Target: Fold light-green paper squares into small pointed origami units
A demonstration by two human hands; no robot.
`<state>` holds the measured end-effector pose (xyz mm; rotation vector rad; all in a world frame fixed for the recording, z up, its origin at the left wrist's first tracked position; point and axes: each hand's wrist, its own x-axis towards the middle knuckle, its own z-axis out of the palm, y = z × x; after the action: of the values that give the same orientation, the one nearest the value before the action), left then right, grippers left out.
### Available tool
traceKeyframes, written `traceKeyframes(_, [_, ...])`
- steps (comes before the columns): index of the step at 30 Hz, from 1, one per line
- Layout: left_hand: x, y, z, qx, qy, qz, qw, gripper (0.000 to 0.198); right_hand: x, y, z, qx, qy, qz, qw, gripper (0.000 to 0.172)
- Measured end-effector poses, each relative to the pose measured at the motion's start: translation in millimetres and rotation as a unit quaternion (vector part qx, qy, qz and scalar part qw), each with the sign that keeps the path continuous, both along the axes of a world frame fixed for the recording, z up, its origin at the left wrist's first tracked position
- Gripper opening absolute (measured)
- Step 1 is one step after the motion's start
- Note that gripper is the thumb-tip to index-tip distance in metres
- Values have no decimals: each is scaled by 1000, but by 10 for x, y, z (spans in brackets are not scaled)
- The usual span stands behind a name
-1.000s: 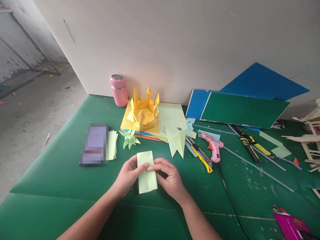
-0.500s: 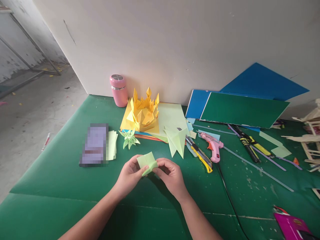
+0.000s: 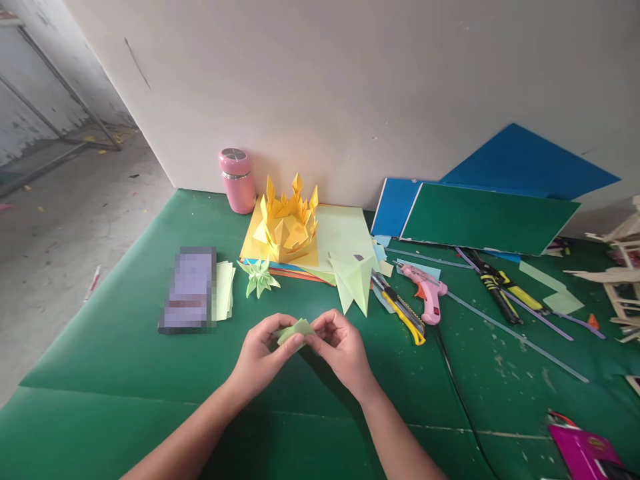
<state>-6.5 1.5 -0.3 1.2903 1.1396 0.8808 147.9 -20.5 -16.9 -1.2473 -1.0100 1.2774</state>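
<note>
L hand (image 3: 260, 352): pinching folded grn paper (image 3: 302, 327)
R hand (image 3: 346, 348): pinching paper's R edge
Paper flower (image 3: 259, 276): 11 o'clk, near
Table edge (image 3: 143, 245): 10 o'clk, well apart

Fingers (image 3: 289, 345) partly hide the folded paper (image 3: 302, 327). The left device (image 3: 193, 287) is pixelated; the near-right magenta pouch (image 3: 583, 448) is cut off.

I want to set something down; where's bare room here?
Bare green tabletop lies between the left forearm and the pixelated device, and between the right forearm and black cord. Beyond the held paper it's crowded: crown, paper stack, cutter, glue gun.
</note>
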Motion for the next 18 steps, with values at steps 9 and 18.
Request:
traceKeyframes(9, [29,16,-35,3,20,43,999,18,30,-9,17,7,-6,28,1000,21])
traceKeyframes(18, [29,3,-48,-16,34,22,999,21,9,-32,13,38,-66,4,997,20])
